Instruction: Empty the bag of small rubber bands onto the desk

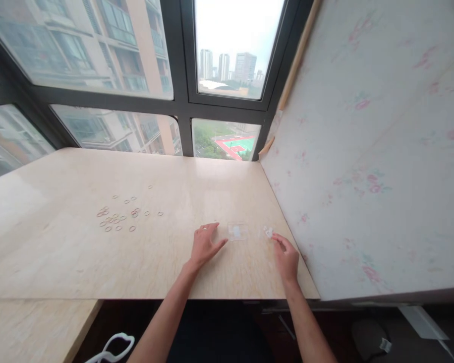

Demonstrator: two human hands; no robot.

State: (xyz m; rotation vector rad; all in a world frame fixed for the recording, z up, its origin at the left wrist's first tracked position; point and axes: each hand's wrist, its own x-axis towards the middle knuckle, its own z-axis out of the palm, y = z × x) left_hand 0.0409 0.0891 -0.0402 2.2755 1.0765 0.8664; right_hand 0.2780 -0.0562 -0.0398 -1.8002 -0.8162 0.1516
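A clear plastic box (237, 231) with a pale patch in its middle lies on the beige stone-look counter (166, 257). Just left of it is my left hand (205, 243), thumb and fingers apart around its left end; whether they touch it I cannot tell. My right hand (286, 256) pinches a small white piece (268, 232) at its fingertips, to the right of the box. The piece is too small to name. Several thin rings (116, 218), some reddish, lie scattered on the counter far to the left of my hands.
A wall with floral paper (363, 176) rises along the counter's right edge. Dark-framed windows (181, 108) stand behind the counter. Its front edge runs just before my body. A white looped object (117, 343) shows below at the lower left.
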